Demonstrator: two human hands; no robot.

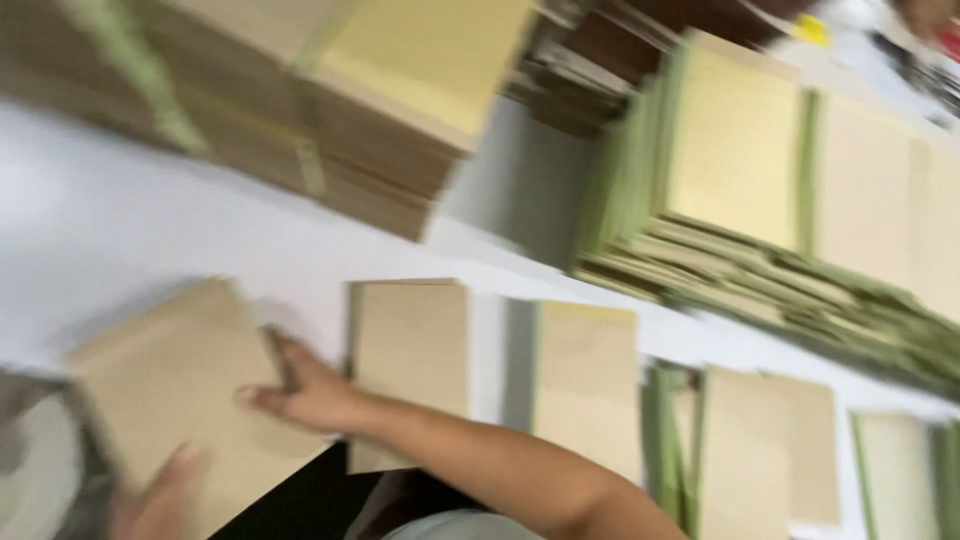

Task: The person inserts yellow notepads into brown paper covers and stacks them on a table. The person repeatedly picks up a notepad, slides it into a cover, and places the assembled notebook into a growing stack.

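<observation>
The picture is motion-blurred. A brown cardboard sheet (165, 385) lies tilted at the lower left of the white table (120, 230). My right hand (308, 392) reaches in from the lower right on a bare forearm and grips the sheet's right edge, with the thumb lying on top. At the bottom left, my left hand (160, 500) holds the sheet's near edge; only part of this hand shows. Just right of my right hand lies a second, smaller brown cardboard piece (412, 345), flat on the table.
More flat cardboard pieces (588, 385) with green edges lie in a row to the right. A tall brown cardboard stack (370, 110) stands at the back left. A fanned green-edged stack (740, 160) stands at the back right, with dark sheets (600, 60) between the two stacks.
</observation>
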